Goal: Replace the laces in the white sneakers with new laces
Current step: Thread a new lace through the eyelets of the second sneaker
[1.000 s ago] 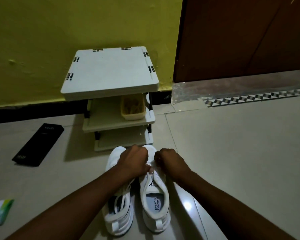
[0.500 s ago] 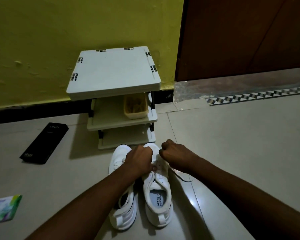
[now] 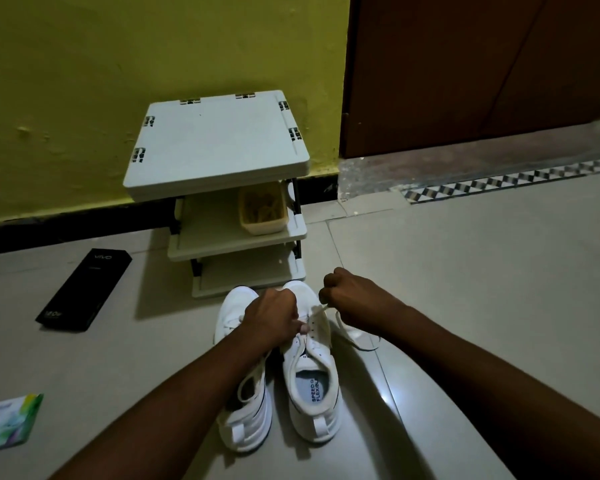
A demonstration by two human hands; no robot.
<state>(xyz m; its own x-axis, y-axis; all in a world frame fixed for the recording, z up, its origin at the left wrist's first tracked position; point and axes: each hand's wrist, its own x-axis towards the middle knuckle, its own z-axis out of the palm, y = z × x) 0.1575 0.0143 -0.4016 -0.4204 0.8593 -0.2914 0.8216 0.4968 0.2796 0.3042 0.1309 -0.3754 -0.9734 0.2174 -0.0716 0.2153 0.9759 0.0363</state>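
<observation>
Looking down, we see the white sneakers standing side by side on the floor before a small shelf rack, our left hand pinching the eyelet row of the right sneaker, our right hand curled tightly around its lace.

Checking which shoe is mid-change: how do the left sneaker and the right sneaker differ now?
Both hands work on the right sneaker: the left hand pinches at its eyelets, the right hand grips its lace, drawn out sideways; no hand holds the left sneaker. The right sneaker's printed insole shows; the left sneaker's opening is hidden under the left forearm. Both are white, side by side, toes toward the shelf unit.
</observation>
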